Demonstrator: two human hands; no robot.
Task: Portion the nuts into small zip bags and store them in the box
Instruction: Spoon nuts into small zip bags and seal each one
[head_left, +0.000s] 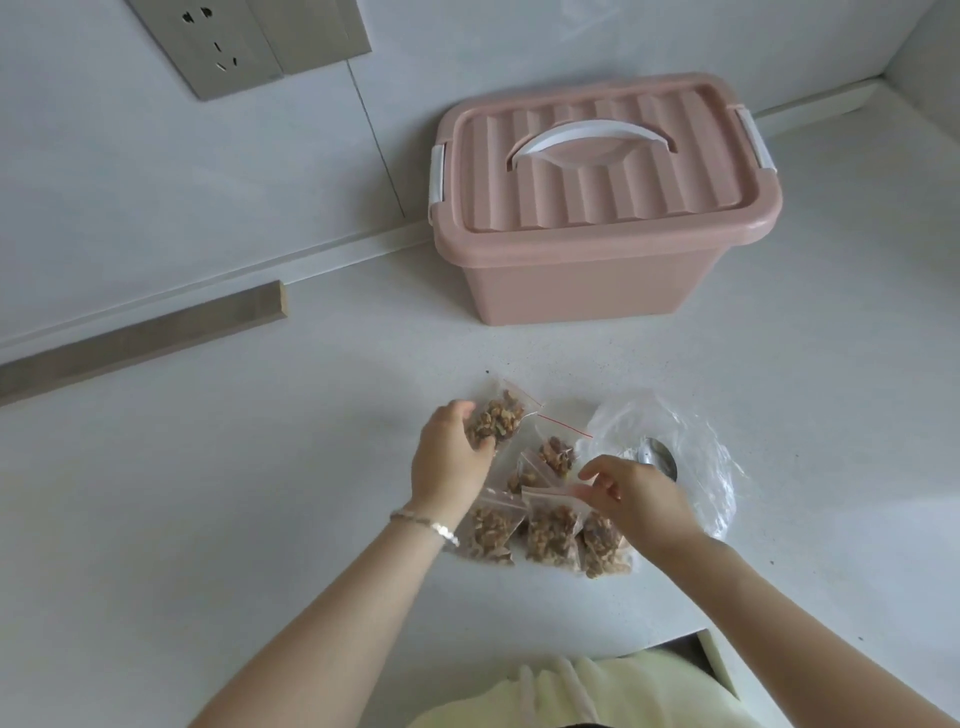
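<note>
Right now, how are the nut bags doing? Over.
Left grip holds filled bag. Right grip pinches second bag by its top. Box lid shut, blocks storing.

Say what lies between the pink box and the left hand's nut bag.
Head view: only bare white countertop between the pink lidded plastic box and the left hand's clear zip bag of nuts.

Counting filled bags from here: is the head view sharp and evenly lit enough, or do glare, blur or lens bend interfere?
Head view: light soft and even, shadows faint; mild overall softness, yet contents show in the upper bag the left hand grips and the front bag the right hand pinches; sheen on the loose clear plastic veils the spoon; wide-angle bend tilts the box.
</note>
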